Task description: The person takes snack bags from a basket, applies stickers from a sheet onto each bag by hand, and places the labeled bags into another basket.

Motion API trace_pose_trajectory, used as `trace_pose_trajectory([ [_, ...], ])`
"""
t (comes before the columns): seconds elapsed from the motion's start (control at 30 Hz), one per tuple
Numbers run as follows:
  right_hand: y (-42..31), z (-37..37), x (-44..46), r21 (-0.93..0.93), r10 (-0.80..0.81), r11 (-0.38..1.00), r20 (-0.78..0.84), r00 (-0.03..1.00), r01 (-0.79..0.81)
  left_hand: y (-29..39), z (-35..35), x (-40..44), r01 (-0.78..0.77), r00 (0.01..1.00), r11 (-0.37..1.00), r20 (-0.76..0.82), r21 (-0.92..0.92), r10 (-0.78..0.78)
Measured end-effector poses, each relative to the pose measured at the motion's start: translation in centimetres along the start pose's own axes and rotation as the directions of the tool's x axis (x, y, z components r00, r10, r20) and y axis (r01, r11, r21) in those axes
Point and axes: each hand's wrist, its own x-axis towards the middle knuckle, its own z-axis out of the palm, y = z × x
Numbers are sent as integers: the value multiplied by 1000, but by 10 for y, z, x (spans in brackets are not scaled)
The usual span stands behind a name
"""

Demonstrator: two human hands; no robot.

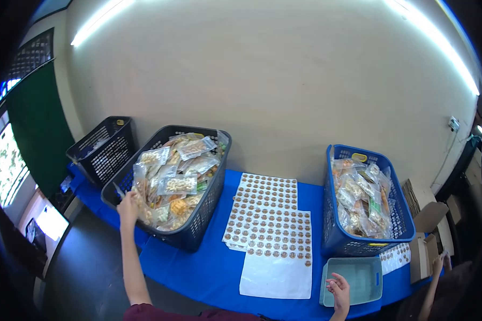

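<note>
Looking through the head view, the thing I'd worry about most is the big dark crate. The packets in it are heaped up around rim height, and they look like slick clear plastic, so a tug on a low one could send a few from the top sliding over the side. That crate also sits close to the table's edge, with floor beside it, so a spilled packet could end up down there.

The left hand is at the crate's left side, fingers curled in by the packets. Looks like a pinch on some clear plastic, but I honestly can't tell if it's got a proper hold. If it's only a corner, I'd guess the packet could slip or swing into the rim.

The right hand is half open, fingers loosely bent, nothing in it that I can see. It's over the left part of the pale green tray, so a careless sweep could knock that.

Between the two big crates, the sticker sheets lie overlapping on the blue cloth. A sleeve or a dropped packet could drag them askew, and any snag on the cloth might shift everything on it.

The blue crate is piled high too, so same slide risk. Off to the right, a co-worker's hand is near an open cardboard box, well apart from this person's hands.
</note>
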Motion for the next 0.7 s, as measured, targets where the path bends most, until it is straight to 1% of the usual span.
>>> trace_pose_trajectory([
  [0.07,1,2,-9,-6,-3,1000,-40,999,3,-8,-2,13,52,987,964,131,263,-89],
  [0.13,5,-2,-18,-10,-2,1000,-91,996,1,-52,30,18,-56,990,898,143,436,-8],
  [0.17,11,-5,-20,-19,8,1000,-107,994,-10,-58,36,22,-85,979,850,203,520,-26],
  [0.2,13,-6,-25,-32,31,999,-135,990,-36,-65,41,21,-104,988,860,152,500,31],
  [0.23,14,-5,-30,-16,40,999,-144,989,-43,-52,29,19,-102,978,893,208,439,10],
  [0.27,14,-4,-34,4,50,999,-155,987,-50,-37,20,16,-73,976,900,215,429,-23],
  [0.3,16,-5,-36,4,61,998,-164,985,-61,-39,21,18,-42,974,910,220,412,-54],
  [0.37,21,-7,-37,-13,78,997,-165,983,-81,-59,32,25,-79,969,931,245,357,-11],
  [0.4,23,-8,-38,-19,66,997,-178,982,-71,-32,14,17,-80,979,960,201,269,25],
  [0.43,24,-7,-37,-27,56,998,-181,982,-62,-6,-4,10,-7,980,997,197,76,-8],
  [0.47,24,-4,-35,-34,48,998,-175,983,-55,10,-14,8,72,979,991,200,-115,-48],
  [0.5,18,0,-35,-30,61,997,-176,983,-67,6,-8,9,27,991,952,131,-306,14],
  [0.53,18,2,-32,-33,57,997,-177,983,-64,-2,0,7,-28,997,875,50,-484,59],
  [0.57,18,5,-29,-39,56,997,-175,983,-64,-9,6,7,-90,996,767,-37,-636,86],
  [0.6,19,9,-26,-45,58,997,-170,984,-67,2,2,5,-113,993,703,-60,-702,100],
  [0.67,16,22,-18,-52,57,997,-136,989,-65,54,-24,-15,-150,988,570,-105,-808,111],
  [0.7,15,31,-14,-57,62,996,-111,992,-69,84,-38,-27,-103,994,483,-67,-869,92],
])
